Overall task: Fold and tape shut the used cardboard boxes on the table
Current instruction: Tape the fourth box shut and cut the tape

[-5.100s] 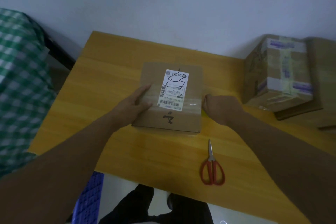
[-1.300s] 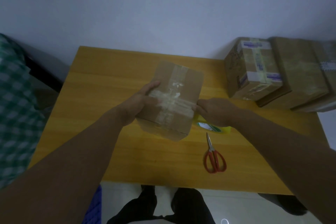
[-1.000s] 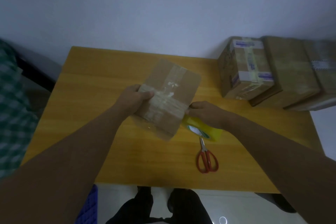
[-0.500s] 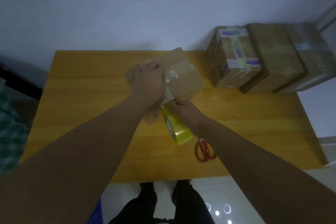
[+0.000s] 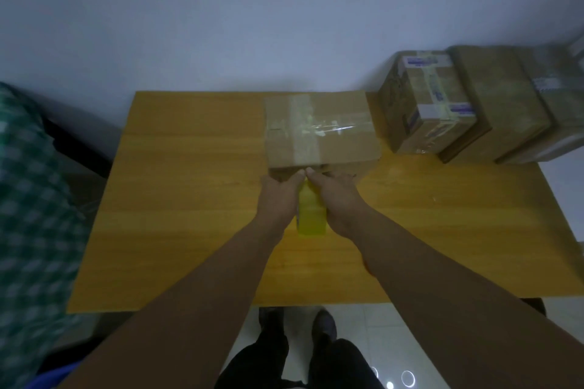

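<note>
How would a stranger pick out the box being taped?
On the yellow wooden table, look toward the far edge, left of the row of boxes at the right corner. It is the cardboard box that stands alone, with the yellow tape roll at its near side.

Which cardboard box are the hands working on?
The box with crossed clear tape, alone mid-table: the left hand and right hand meet at its near face. The other boxes sit untouched far right.

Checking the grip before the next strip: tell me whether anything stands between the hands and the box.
Nothing visible does. The left hand and right hand both touch the near side of the box. The yellow tape roll sits between the two hands, on the person's side of the box. Fingertips are hidden.
</note>
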